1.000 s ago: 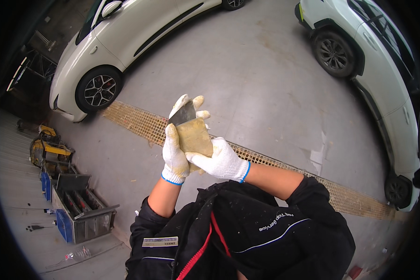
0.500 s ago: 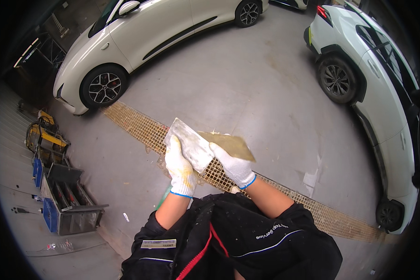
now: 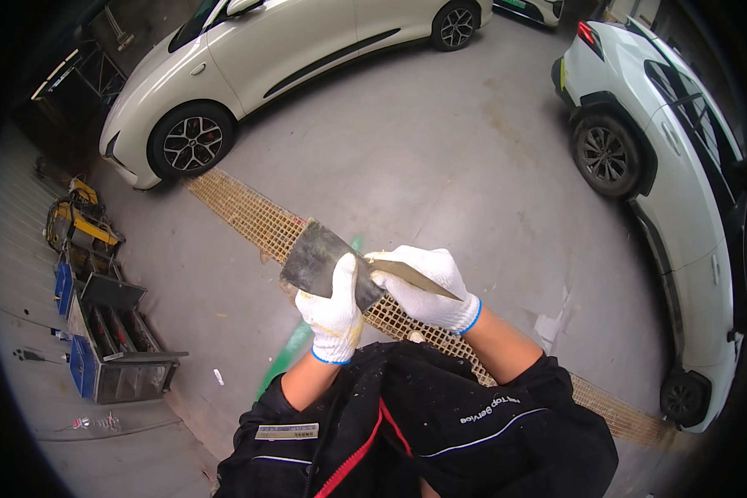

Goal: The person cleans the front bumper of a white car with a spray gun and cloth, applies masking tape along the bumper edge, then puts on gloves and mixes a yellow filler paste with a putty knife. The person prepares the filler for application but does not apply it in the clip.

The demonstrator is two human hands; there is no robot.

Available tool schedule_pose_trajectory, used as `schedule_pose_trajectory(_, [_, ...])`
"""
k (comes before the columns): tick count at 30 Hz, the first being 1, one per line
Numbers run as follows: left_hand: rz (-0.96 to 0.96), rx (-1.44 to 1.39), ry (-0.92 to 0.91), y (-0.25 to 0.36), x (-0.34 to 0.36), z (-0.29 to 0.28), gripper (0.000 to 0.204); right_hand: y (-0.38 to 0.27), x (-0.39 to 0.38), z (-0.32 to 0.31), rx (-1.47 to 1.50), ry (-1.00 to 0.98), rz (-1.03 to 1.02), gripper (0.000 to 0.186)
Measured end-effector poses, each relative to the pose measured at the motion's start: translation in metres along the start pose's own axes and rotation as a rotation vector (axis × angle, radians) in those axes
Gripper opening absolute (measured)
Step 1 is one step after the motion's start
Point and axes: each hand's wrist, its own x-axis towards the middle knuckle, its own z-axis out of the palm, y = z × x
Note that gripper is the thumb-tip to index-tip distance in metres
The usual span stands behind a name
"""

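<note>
My left hand (image 3: pixel 330 315), in a white knit glove with stains, grips a dark grey, mottled flat scraper plate (image 3: pixel 314 256), thumb lying over its face. My right hand (image 3: pixel 432 290), gloved the same way, is closed on an olive-tan thin plate (image 3: pixel 419 276), tilted nearly edge-on. The plates meet at the middle, over the grated floor drain; whether their edges touch or only overlap is hard to tell.
White cars stand at upper left (image 3: pixel 224 58) and right (image 3: pixel 681 207). A yellow machine (image 3: pixel 91 224) and a metal bin unit with blue boxes (image 3: pixel 124 357) line the left side. A grated drain (image 3: pixel 232 199) crosses the grey floor (image 3: pixel 473 166) diagonally.
Both hands have separated from the stacked grip. The left plate has turned from a pale face to a dark one; the tan plate has tilted edge-on. The surroundings have shifted slightly in view.
</note>
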Motion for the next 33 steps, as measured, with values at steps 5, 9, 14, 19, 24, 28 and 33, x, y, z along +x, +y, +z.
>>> schedule_pose_trajectory(5, [0.117, 0.014, -0.136, 0.006, 0.001, -0.006, 0.029, -0.012, 0.005, -0.022, -0.156, -0.48, 0.34, 0.027])
schedule_pose_trajectory(9, [0.052, 0.078, -0.032, 0.01, 0.015, -0.008, 0.023, -0.009, 0.012, -0.039, -0.387, -0.866, 0.514, 0.044])
schedule_pose_trajectory(14, [-0.064, 0.114, 0.031, 0.015, 0.027, -0.008, 0.031, 0.009, 0.008, -0.037, 0.057, -0.526, 0.705, 0.044])
schedule_pose_trajectory(19, [-0.181, 0.084, -0.073, 0.002, 0.01, -0.001, 0.036, 0.015, 0.003, -0.028, 0.386, -0.205, 0.483, 0.038])
schedule_pose_trajectory(24, [-0.26, 0.151, -0.046, -0.01, 0.008, -0.003, 0.036, 0.006, 0.005, -0.014, 0.487, -0.062, 0.603, 0.027])
schedule_pose_trajectory(28, [-0.357, 0.061, 0.012, -0.003, 0.001, 0.007, 0.038, 0.006, 0.007, 0.011, 0.117, 0.177, 0.152, 0.028])
schedule_pose_trajectory(33, [-0.327, -0.108, 0.062, 0.012, -0.018, 0.013, 0.036, 0.004, 0.012, 0.019, 0.099, 0.172, -0.047, 0.024])
